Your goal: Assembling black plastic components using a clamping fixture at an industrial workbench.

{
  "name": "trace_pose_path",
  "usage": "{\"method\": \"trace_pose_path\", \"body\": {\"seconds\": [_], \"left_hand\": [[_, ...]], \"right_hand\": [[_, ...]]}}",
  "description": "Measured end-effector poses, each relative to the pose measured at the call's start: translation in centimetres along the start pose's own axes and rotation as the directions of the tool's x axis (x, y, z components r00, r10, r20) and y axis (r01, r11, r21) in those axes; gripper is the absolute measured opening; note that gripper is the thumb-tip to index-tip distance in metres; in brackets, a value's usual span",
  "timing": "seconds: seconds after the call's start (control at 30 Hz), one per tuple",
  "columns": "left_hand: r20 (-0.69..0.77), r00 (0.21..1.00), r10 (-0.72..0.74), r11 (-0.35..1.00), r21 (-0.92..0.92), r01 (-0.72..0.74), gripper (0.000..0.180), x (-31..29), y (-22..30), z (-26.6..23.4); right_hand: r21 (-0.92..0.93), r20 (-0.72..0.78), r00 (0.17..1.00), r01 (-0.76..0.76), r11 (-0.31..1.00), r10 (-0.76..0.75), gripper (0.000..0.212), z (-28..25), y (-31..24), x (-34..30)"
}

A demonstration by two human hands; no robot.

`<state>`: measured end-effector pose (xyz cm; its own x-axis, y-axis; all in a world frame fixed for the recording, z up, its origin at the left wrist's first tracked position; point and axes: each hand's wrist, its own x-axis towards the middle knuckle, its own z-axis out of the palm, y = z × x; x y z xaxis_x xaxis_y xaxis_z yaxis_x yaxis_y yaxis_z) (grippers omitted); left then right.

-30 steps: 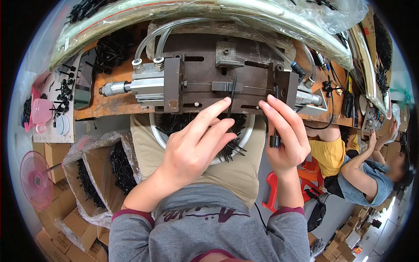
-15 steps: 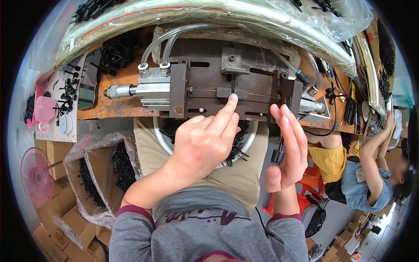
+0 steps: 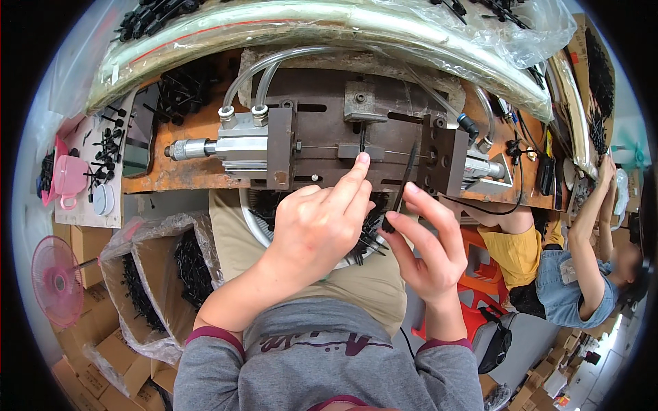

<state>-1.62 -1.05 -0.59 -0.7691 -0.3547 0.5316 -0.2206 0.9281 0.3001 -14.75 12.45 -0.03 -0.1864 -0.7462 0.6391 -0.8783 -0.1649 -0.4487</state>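
Black strip: a thin black plastic strip [image 3: 404, 183] is pinched in the right hand [image 3: 428, 250], between thumb and first fingers.
Long way of the strip: it stands almost upright in the picture, tipped a little, with its top end up by the machine and its bottom end down at the fingers.
Right hand: it is closed on the low end of the strip, just below the dark block [image 3: 442, 163] on the right side of the machine.
Left hand: it holds nothing; the fingers are loose and the first finger is stretched out, and its tip touches the small flat bar [image 3: 361, 151] in the middle of the metal press [image 3: 329, 130].
Where the slot is: the bar lies just up and to the left of the strip's top end, between the two hands.
Nearer hand: the left hand is already on the bar; the right hand is close beside it, a bit lower.
Below the hands: a round bowl [image 3: 255, 226] full of more black strips sits on the person's lap, right under both wrists.
Far off: another person's arm [image 3: 582, 226] reaches up, well away on the right.
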Motion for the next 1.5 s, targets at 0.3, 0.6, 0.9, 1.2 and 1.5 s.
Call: {"method": "trace_pose_path", "body": {"seconds": [0.3,0.6,0.9,1.2,1.5], "left_hand": [[-0.009,1.0,0.006,1.0,-0.019,-0.006,0.027,0.0,0.0,0.1],[0.004,0.998,0.066,0.994,-0.089,-0.065,0.025,-0.3,-0.7,-0.3],[0.487,0.856,0.176,0.843,-0.524,0.125,0.024,-4.5,-0.6,-3.1],[0.504,0.848,0.16,0.872,-0.476,0.118,0.026,-5.2,-1.0,-0.3],[0.574,0.802,0.164,0.867,-0.472,0.161,0.026,-6.5,-1.3,0.5]], "right_hand": [[-0.022,0.052,0.998,0.026,0.999,-0.025,0.031,0.0,-0.4,0.1],[-0.194,0.069,0.997,0.032,0.981,-0.019,0.029,0.7,0.1,0.9],[-0.267,0.246,0.967,0.137,0.954,-0.07,0.033,2.5,-0.1,1.5],[-0.327,0.274,0.96,0.038,0.944,0.057,0.025,2.5,-0.6,2.7],[-0.339,0.314,0.945,0.017,0.941,0.096,0.025,2.3,-1.2,3.1]]}}
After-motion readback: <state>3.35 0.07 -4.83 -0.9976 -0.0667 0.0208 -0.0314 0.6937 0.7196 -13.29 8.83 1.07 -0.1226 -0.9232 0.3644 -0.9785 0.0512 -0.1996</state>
